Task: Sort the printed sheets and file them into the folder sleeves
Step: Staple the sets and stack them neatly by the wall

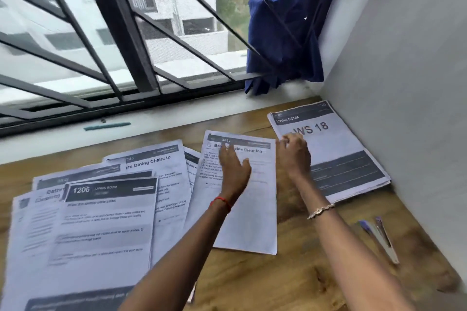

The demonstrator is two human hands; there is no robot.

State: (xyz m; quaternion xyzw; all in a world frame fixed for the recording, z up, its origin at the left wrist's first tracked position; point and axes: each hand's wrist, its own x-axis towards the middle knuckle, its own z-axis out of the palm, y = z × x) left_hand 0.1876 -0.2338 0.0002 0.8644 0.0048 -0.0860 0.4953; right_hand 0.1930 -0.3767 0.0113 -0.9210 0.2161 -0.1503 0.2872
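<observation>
1. Left hand (235,166) lies flat on the middle sheet (249,212), fingers straight.
2. Right hand (295,154) curls its fingers at that sheet's top right corner; whether it grips is unclear.
3. The stack (341,159) sits against the wall (404,83), with bare table (290,275) nearer.

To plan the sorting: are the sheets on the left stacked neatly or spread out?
Spread out. The left sheets overlap in a loose fan, several headers showing.

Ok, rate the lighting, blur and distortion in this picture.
Head view: soft daylight through the window bars, no glare on the printed sheets; the wide-angle lens slants those bars; motion blur smears the left hand, the right hand and the small print, yet the WS 18 stack heading is legible.
</observation>
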